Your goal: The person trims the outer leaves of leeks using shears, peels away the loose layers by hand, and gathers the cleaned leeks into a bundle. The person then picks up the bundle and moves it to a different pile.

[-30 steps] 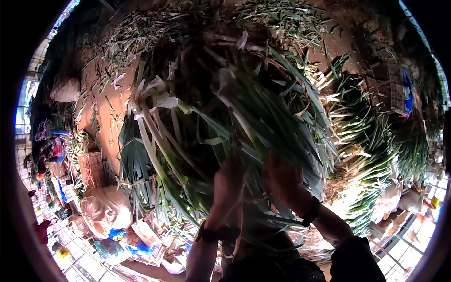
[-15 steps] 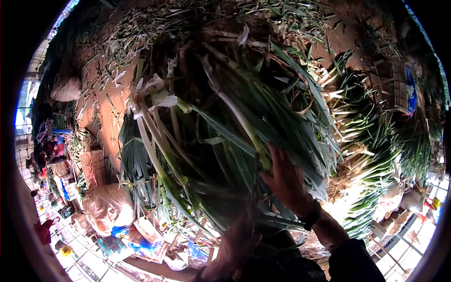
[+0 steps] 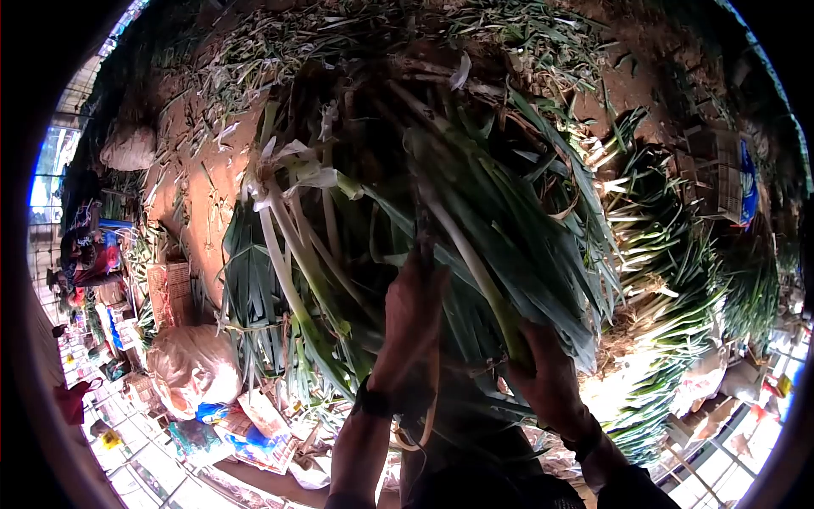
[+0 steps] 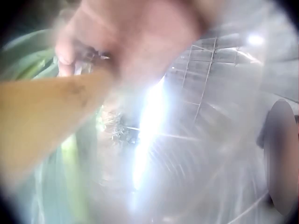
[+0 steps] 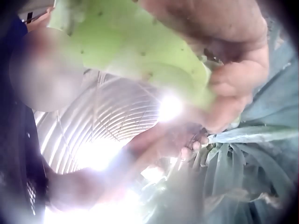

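My left hand [image 3: 411, 314] grips a dark, narrow tool [image 3: 424, 204] that points away over the leek pile; a tan, handle-like length [image 4: 46, 116] runs from this hand in the left wrist view. To its right, my right hand [image 3: 549, 377] holds the green upper part of a leek [image 3: 462, 246], its pale stem slanting up and left. The right wrist view has the fingers [image 5: 229, 88] curled round a thick light-green stalk [image 5: 135, 42]. Other leeks with pale stems [image 3: 284, 246] lie at the left of the pile. Shadow hides the tool's far end.
Rows of leeks [image 3: 653, 331] lie along the right, with a crate [image 3: 716, 170] beyond. Leaf scraps [image 3: 254, 51] litter the ground at the far side. A pale sack [image 3: 193, 369] and a box [image 3: 168, 293] stand at the left.
My left hand has risen from low near my body to beside the leek. My right hand, earlier flatter on the leaves, has shifted down and right and now grips the stalk.
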Available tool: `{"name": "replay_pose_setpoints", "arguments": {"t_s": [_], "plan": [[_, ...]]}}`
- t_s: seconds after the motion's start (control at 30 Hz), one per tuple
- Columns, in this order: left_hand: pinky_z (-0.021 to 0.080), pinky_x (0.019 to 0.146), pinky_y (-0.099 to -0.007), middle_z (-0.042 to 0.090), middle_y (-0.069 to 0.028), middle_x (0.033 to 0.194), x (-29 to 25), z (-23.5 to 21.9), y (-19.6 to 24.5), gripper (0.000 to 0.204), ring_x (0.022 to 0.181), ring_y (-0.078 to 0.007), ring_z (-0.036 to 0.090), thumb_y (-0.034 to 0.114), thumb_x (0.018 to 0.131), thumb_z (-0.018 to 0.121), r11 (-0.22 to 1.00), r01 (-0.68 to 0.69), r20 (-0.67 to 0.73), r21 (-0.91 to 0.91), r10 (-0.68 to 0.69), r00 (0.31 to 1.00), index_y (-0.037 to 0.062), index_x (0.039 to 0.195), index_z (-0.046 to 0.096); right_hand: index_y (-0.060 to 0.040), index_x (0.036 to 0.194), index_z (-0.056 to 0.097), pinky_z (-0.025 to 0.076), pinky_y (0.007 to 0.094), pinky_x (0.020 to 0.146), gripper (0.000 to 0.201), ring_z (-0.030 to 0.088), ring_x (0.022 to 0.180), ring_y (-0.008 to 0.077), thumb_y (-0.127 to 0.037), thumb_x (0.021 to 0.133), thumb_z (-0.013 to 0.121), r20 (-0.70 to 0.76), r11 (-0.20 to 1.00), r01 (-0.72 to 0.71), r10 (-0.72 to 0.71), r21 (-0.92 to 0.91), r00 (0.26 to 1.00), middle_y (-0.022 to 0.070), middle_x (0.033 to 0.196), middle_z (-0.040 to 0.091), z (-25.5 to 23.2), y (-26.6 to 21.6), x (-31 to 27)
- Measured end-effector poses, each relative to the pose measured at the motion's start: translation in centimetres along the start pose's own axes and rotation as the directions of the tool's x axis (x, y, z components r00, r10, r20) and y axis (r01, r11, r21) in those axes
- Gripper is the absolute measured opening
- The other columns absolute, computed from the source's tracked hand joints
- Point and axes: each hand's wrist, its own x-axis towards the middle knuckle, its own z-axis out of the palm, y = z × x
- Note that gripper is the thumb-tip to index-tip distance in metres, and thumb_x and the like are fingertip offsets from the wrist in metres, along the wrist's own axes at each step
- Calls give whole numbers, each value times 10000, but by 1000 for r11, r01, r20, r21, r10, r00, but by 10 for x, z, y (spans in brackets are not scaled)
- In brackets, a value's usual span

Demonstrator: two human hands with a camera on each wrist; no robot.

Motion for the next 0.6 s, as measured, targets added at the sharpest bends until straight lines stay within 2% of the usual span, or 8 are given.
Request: {"name": "replay_pose_setpoints", "arguments": {"t_s": [0.03,0.1,0.17,0.23,0.33,0.43,0.53,0.6], "plan": [[470,544,-345,551,-76,672,-7,-1,6,351,567,-165,578,295,927,583,1000,2,3,6,-2,1000,-12,1094,551,-33,1391,468,542,407,776,649,634,1007,358,-34,800,736,-21,999,25,-24,30,999,193,1176,595,0,5,-1],[503,775,-500,664,-273,955,-29,-7,19,510,925,-461,651,302,931,575,989,115,150,93,-129,980,64,1373,487,-29,1384,483,554,381,725,632,669,933,304,-30,806,739,-46,997,48,-45,67,998,170,1154,617,2,16,-5],[505,777,-493,664,-270,975,-40,-13,26,515,929,-455,654,300,928,584,986,121,180,114,-140,974,63,1374,485,-7,1392,486,550,315,610,625,675,769,184,-48,827,748,145,808,-362,334,465,931,115,1147,640,4,27,-12],[508,779,-486,664,-267,995,-39,-16,21,520,933,-449,657,298,925,592,983,129,209,132,-155,965,61,1374,483,-3,1412,471,542,291,573,645,660,722,149,-40,829,746,144,729,-361,345,582,928,101,1142,643,7,38,-18],[520,731,-426,680,-182,939,-30,-20,-1,532,810,-354,680,293,936,603,989,115,220,98,-134,966,70,1401,472,9,1431,457,534,271,534,674,647,669,119,-16,819,741,175,602,-384,377,700,910,102,1132,649,6,36,-17],[496,659,-332,627,-46,845,-35,-25,-2,474,699,-178,606,263,961,598,949,165,240,-268,-100,965,47,1371,500,23,1429,462,533,277,528,679,647,654,122,7,806,731,238,589,-450,404,672,884,125,1101,660,-7,22,-14],[451,580,-256,598,5,785,-65,-34,-1,559,650,-81,554,255,949,567,956,77,40,-285,-68,997,6,1438,459,34,1416,474,530,274,528,658,643,643,119,10,806,720,289,604,-463,367,649,884,126,1037,672,-13,2,-18],[436,555,-244,605,-10,829,-87,-44,-14,540,637,-83,540,238,956,553,887,170,287,-429,-44,957,-2,1431,461,28,1412,474,528,266,544,653,633,635,115,0,811,726,304,562,-433,313,705,900,95,929,679,-8,-26,-14]]}}
